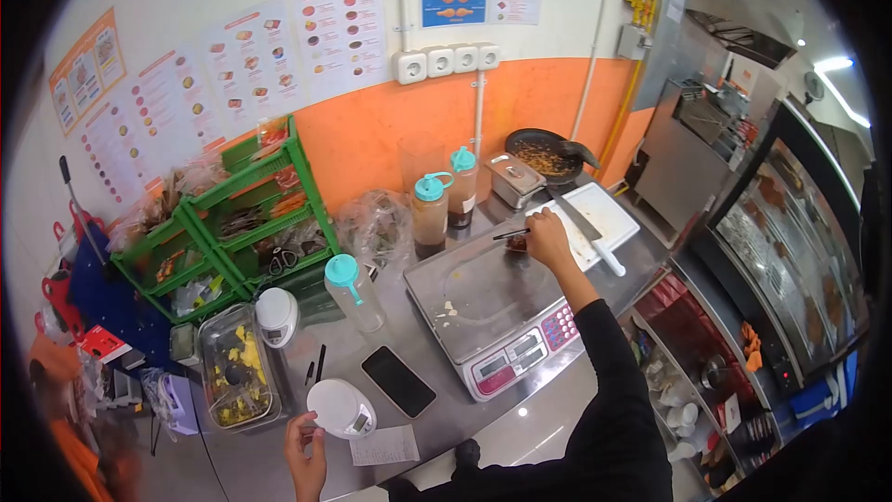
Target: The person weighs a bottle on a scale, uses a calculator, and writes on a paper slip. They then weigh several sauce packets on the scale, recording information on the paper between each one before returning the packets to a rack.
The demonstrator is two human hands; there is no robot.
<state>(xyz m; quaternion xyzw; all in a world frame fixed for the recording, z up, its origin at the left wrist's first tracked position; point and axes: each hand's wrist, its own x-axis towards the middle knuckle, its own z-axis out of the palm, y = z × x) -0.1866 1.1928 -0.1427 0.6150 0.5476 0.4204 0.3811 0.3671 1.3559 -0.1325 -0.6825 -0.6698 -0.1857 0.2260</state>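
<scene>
My right hand [548,240] reaches over the steel platform of a digital weighing scale [478,293]. Its fingers are closed on a thin dark stick-like item [510,234], whose kind I cannot make out. Just under the fingers is a small dark-red item [517,245], partly hidden. At the front left, my left hand [305,455] is beside a small round white kitchen scale [341,407], thumb and fingers apart and nothing visible in them. A black phone [399,381] and a paper slip [385,445] lie close to that scale.
A knife [585,228] rests across a white tray [609,214] at right, with a pan [548,154] behind. Turquoise-capped bottles [353,290] stand left of the big scale. Green crates [223,265] and a glass dish of yellow food [240,414] are further left.
</scene>
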